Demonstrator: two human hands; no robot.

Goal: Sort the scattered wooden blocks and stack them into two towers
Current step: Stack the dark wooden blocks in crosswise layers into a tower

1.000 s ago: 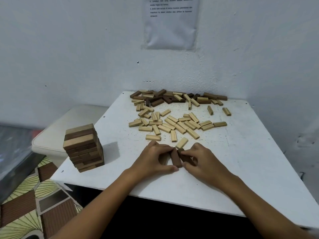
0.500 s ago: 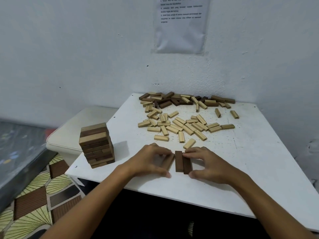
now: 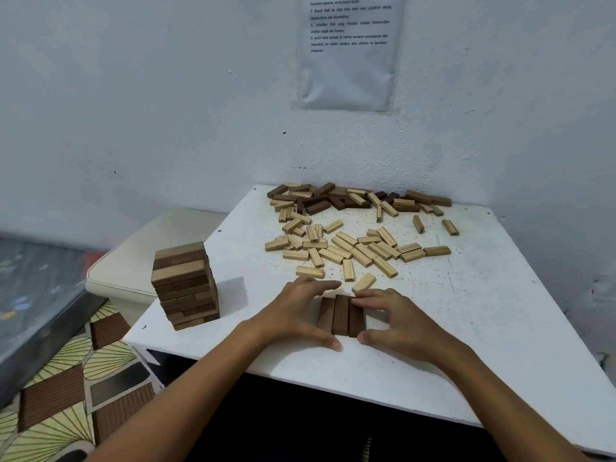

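Note:
Three dark wooden blocks [image 3: 340, 315] lie side by side as one row near the front of the white table [image 3: 466, 328]. My left hand [image 3: 293, 315] rests against the row's left side, fingers stretched out and thumb by its near end. My right hand [image 3: 396, 325] touches the right block with its fingertips and thumb. A tower [image 3: 185, 285] of dark and mid-brown blocks stands at the table's front left corner. Several light blocks [image 3: 340, 251] lie scattered mid-table, one [image 3: 364, 282] just beyond my fingers. Dark and light blocks [image 3: 350, 200] are mixed along the back edge.
White walls close off the table at the back and right; a printed sheet [image 3: 348, 51] hangs on the back wall. A pale cushioned stool [image 3: 133, 261] stands left of the table, below its level. Patterned floor [image 3: 50, 411] shows at the lower left.
Two dark blocks lay together with a third under my left hand; now all three sit flush in one row. My left hand has drawn back a little to the left.

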